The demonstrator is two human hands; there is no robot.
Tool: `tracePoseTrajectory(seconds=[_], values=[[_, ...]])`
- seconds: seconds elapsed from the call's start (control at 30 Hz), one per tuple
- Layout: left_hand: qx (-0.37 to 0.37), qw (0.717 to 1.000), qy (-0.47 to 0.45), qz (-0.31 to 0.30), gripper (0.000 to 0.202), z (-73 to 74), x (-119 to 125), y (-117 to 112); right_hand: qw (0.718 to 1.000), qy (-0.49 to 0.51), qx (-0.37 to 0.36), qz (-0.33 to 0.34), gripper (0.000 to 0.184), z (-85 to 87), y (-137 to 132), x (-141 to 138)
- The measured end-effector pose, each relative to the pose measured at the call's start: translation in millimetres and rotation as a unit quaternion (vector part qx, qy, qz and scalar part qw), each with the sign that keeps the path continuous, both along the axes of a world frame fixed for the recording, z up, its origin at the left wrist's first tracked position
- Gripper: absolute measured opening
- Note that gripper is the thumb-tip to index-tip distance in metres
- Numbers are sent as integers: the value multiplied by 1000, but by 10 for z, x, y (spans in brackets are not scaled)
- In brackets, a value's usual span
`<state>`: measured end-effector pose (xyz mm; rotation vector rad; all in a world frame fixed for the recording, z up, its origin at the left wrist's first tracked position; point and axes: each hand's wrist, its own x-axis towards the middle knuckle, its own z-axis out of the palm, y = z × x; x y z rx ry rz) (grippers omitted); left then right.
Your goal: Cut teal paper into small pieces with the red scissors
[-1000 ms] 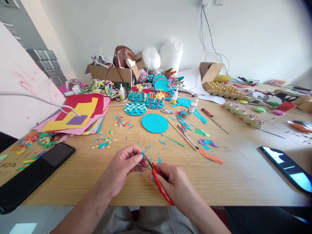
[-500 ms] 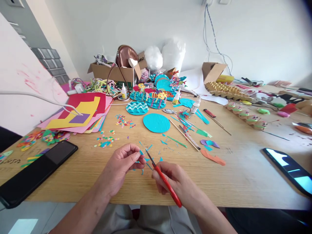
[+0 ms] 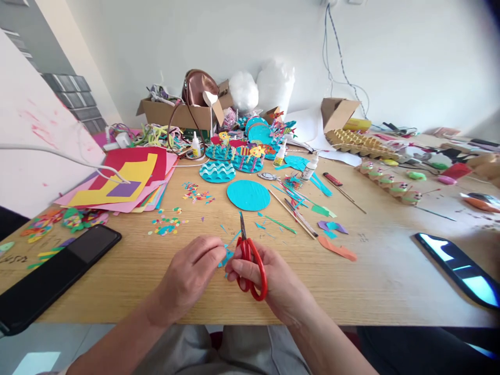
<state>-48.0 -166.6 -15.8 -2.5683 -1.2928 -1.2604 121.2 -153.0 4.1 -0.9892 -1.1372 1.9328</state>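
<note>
My right hand holds a pair of red-handled scissors, their dark blades together and pointing away from me. My left hand is closed in a pinch just to the left, its knuckles toward me; whatever lies between the fingertips is hidden. Small blue paper scraps show between the two hands, and thin slivers lie around the scissor tips. Beyond the blades is a flat blue disc. Behind it stands a blue base with wavy paper strips.
Coloured paper sheets are stacked at left, near a black phone. Paper dots lie left of centre. Thin sticks, glue bottles and an orange strip are to the right. Another phone rests far right.
The scissors have turned in my right hand, from slanting left to pointing forward, with both handle loops now showing. My left hand has rolled over so its fingertips are hidden.
</note>
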Motion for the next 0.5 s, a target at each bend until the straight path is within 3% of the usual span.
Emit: tracePoseTrajectory(seconds=[0.1,0.23,0.4,0.5], values=[[72,995,73,-21,18,-10,-14,3,999,25,1,-28,27,-45,6,-87],[104,988,111,-21,17,11,-20,0,998,32,-8,-51,26,-86,-2,-143],[79,993,86,-28,18,-39,-13,-14,999,13,14,-50,21,-68,-4,-141],[12,1000,3,15,23,-36,3,-7,996,-38,56,-65,17,-60,19,-117]])
